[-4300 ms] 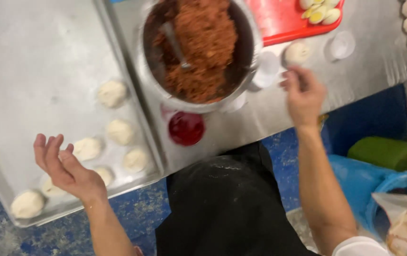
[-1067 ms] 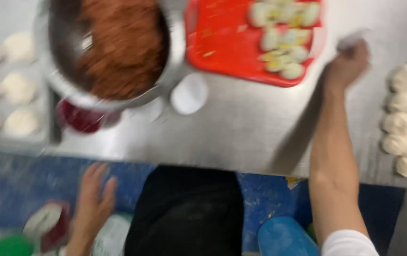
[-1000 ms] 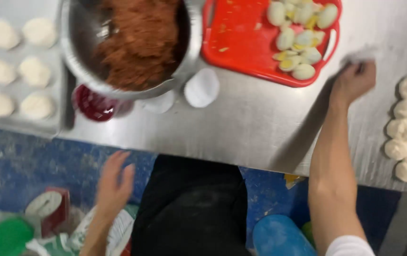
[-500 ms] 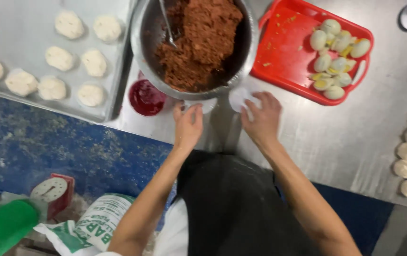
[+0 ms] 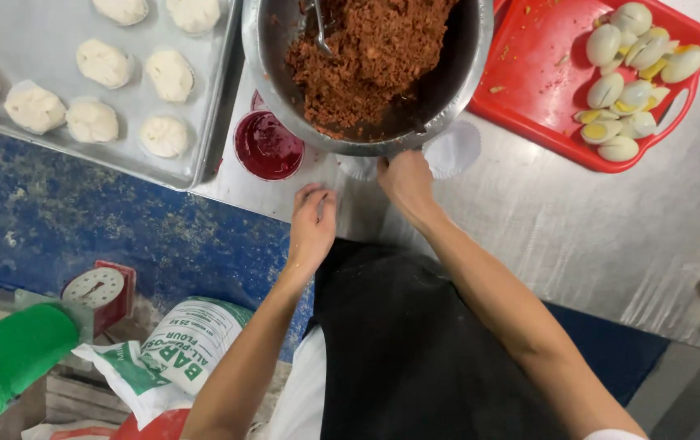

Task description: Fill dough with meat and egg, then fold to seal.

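Steel table (image 5: 529,236), meat-filled bowl (image 5: 456,90), egg tray (image 5: 545,114)

Both hands meet at the near rim of the metal bowl (image 5: 464,90); the right hand (image 5: 405,178) seemingly touches a white paper liner (image 5: 454,151), the left hand (image 5: 312,222) just beside it.

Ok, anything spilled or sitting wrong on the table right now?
Mostly tidy. The big metal bowl of brown filling overlaps the red tray edge and sits over white paper liners, which the right hand touches. Yellow crumbs scatter the tray beside the halved eggs. Left hand rests at the table edge.
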